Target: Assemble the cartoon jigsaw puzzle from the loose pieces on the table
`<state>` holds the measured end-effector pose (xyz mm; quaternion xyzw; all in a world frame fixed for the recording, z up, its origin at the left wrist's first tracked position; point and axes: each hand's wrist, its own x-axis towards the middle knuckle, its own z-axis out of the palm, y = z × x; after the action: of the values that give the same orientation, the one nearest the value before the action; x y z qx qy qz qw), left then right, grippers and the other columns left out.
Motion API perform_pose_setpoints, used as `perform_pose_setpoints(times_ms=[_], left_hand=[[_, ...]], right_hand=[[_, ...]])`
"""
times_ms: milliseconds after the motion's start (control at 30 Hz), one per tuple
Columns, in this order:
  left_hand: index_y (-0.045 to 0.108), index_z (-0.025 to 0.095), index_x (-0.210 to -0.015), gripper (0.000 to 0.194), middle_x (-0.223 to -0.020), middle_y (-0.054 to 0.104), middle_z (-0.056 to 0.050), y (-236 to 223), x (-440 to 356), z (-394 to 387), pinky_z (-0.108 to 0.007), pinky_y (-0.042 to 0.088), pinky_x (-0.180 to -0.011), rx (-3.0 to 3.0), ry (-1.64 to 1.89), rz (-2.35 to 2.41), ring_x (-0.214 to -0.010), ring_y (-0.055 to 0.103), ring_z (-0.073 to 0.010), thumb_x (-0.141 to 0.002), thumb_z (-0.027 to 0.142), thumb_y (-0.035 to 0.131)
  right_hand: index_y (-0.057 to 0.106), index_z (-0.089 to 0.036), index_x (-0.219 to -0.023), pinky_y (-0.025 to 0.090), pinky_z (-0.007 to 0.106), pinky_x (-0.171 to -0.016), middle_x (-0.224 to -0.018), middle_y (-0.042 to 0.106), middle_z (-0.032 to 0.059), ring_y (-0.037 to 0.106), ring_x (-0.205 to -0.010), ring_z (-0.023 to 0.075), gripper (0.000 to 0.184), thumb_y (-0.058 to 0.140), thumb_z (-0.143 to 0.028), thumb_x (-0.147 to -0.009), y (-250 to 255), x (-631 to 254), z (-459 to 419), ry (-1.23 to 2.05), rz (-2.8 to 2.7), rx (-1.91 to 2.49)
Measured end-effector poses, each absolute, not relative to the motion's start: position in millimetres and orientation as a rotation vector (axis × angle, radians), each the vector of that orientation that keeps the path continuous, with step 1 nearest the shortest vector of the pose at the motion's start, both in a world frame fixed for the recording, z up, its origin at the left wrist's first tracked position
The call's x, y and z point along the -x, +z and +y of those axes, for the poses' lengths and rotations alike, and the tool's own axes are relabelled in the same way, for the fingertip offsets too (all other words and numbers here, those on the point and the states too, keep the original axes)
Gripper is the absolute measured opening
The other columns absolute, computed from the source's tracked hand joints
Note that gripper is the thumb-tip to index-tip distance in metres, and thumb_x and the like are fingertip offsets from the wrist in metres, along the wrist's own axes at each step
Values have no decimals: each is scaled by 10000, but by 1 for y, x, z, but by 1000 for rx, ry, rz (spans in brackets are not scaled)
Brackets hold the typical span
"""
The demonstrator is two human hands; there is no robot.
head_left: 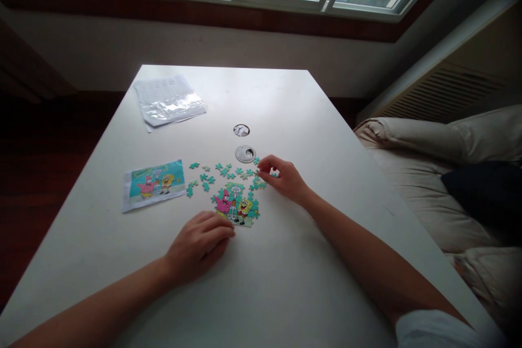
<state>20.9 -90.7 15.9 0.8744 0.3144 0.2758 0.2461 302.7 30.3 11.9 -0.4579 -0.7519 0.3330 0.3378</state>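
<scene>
Lying on a white table [310, 277], a partly joined SpongeBob jigsaw puzzle [235, 206] sits between a person's two bare hands; it shows a pink starfish, a pale Squidward figure and yellow SpongeBob. The left hand [202, 240] rests palm down at the puzzle's near left edge, fingers loosely curled; whether anything is under them cannot be told. The right hand [285, 178] is beyond the puzzle, to its right, thumb and forefinger bent nearly together over the loose green pieces [211, 180]; whether they pinch one is too small to tell. These pieces are scattered along the puzzle's far side. To the left lies a printed reference picture [154, 186] of the same characters. Farther back are a clear plastic sleeve of papers [169, 100], a round table hole [241, 130] and a round grey cap [243, 153].
</scene>
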Motion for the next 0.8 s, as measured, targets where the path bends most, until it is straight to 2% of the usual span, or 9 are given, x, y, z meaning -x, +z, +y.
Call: perform_pose_setpoints(times_ms=[67, 200, 367, 567, 700, 800], left_hand=[[665, 210, -1028, 188, -1031, 708, -66, 16, -17, -82, -322, 509, -876, -2219, 843, 1043, -966, 643, -184, -1000, 187, 480], [679, 222, -988, 188, -1026, 687, -60, 16, -14, -73, -316, 506, -889, -1954, 930, 1248, -988, 640, -192, -1014, 285, 505], [685, 231, -998, 137, -975, 679, -46, 14, -19, -73, -322, 492, -885, -1917, 953, 1264, -936, 631, -192, -976, 342, 607], [674, 217, -947, 138, -920, 678, -38, 9, -21, -70, -308, 484, -836, -1827, 1008, 1262, -878, 627, -179, -976, 337, 612], [675, 211, -940, 139, -900, 682, -29, 8, -20, -69, -297, 482, -820, -1790, 997, 1285, -847, 626, -170, -967, 335, 620], [677, 210, -934, 136, -877, 687, -21, 7, -20, -69, -283, 483, -790, -1758, 995, 1297, -820, 629, -163, -954, 337, 633]], right_hand=[[669, -232, -1078, 465, 293, -697, -854, 695, 4, 602, -742, 148, 218, 683, -337, -888, 15, -294, 21, 1078, -1847, 1136], [668, -201, -1065, 500, 274, -694, -859, 675, 18, 622, -769, 144, 240, 705, -339, -872, 18, -266, -5, 1439, -1655, 982], [674, -214, -1059, 502, 249, -666, -812, 670, 0, 604, -717, 124, 167, 663, -271, -902, 22, -243, -31, 1368, -1715, 975], [692, -199, -932, 497, 223, -673, -816, 706, -2, 604, -706, 110, 54, 659, -201, -889, 25, -238, -35, 1141, -1885, 946], [701, -197, -919, 498, 209, -680, -818, 720, -5, 625, -716, 107, 69, 658, -166, -875, 22, -236, -35, 1051, -1942, 944], [702, -203, -981, 512, 206, -688, -843, 732, -2, 654, -738, 111, 124, 654, -160, -874, 20, -236, -36, 1096, -1944, 937]])
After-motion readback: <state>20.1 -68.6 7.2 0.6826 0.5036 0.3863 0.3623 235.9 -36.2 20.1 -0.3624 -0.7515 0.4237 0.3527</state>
